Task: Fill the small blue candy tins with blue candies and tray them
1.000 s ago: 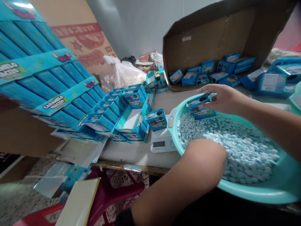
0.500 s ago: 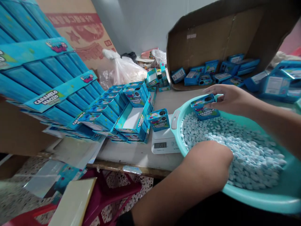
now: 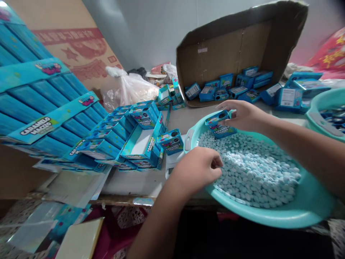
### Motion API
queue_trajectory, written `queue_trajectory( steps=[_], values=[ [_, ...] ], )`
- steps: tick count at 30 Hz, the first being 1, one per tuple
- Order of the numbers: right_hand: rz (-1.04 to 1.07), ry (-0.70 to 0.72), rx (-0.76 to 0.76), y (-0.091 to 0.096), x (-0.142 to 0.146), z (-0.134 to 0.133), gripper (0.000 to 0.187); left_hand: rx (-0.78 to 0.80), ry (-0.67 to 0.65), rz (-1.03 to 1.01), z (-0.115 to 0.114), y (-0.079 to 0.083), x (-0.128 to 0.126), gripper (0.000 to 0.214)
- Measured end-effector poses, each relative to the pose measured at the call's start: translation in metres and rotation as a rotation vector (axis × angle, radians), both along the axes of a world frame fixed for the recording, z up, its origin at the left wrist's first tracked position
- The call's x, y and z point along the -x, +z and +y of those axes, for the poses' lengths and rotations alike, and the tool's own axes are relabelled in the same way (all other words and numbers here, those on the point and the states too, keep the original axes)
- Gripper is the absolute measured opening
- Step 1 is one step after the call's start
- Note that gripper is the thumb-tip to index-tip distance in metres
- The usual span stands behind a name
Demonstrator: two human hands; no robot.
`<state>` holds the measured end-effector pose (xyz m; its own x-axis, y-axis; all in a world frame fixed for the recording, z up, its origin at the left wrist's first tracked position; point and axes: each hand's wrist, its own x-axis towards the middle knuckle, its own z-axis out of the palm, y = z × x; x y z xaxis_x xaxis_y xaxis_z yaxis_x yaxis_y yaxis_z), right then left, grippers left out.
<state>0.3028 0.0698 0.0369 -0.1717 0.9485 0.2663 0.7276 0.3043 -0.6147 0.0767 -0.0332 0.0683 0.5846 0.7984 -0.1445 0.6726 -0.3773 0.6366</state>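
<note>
My right hand (image 3: 244, 114) grips a small blue candy box (image 3: 221, 130) by its right end, a dark round opening in its top. This box is tilted over the far left part of a turquoise basin (image 3: 258, 217) full of pale blue candies (image 3: 258, 176). My left hand (image 3: 201, 167) is over the basin's near left rim, its fingers curled in; whatever they hold is hidden. Just left of the basin, another candy box (image 3: 170, 141) stands on a white kitchen scale (image 3: 168, 171), which my left hand and the rim partly cover.
A display tray (image 3: 142, 142) beside the scale is partly filled with boxes. Tall stacks of filled trays (image 3: 40, 93) rise at the left. Behind the basin, a cardboard carton (image 3: 215, 64) on its side holds several boxes. A second basin (image 3: 318, 111) is at the right.
My left hand has moved left, from above the candies to the basin's left rim. My right hand still holds its box over the basin. The view has shifted right, showing the second basin.
</note>
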Motion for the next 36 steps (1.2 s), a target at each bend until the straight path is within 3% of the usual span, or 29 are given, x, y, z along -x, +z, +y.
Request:
queue_trajectory(
  steps=[4,11,16,22,25,28,33,36],
  values=[
    [0.01,0.001,-0.01,-0.001,0.0,0.001,0.052,-0.003,0.055,-0.082,0.008,0.015,0.02,0.013],
    [-0.006,0.013,0.013,0.004,0.001,-0.001,0.052,-0.307,0.429,-0.065,0.043,0.045,0.075,0.018],
    [-0.016,0.012,0.022,0.006,0.002,-0.002,0.052,-0.274,0.42,-0.011,0.063,0.038,0.081,0.023],
    [-0.024,-0.001,0.033,0.009,0.004,-0.005,0.05,-0.272,0.374,0.083,0.069,0.025,0.079,0.02],
    [-0.023,-0.002,0.05,0.01,0.004,-0.005,0.05,-0.321,0.329,0.101,0.068,0.026,0.079,0.022],
    [-0.019,0.0,0.047,0.008,0.003,-0.005,0.05,-0.499,0.364,0.044,0.057,0.028,0.082,0.019],
    [-0.027,-0.003,0.026,0.008,0.003,-0.005,0.051,-0.899,0.711,-0.035,0.021,0.017,0.114,0.017],
    [-0.043,-0.016,0.035,0.01,0.004,-0.007,0.051,-0.958,0.918,-0.082,0.005,-0.002,0.142,0.019]
  ],
)
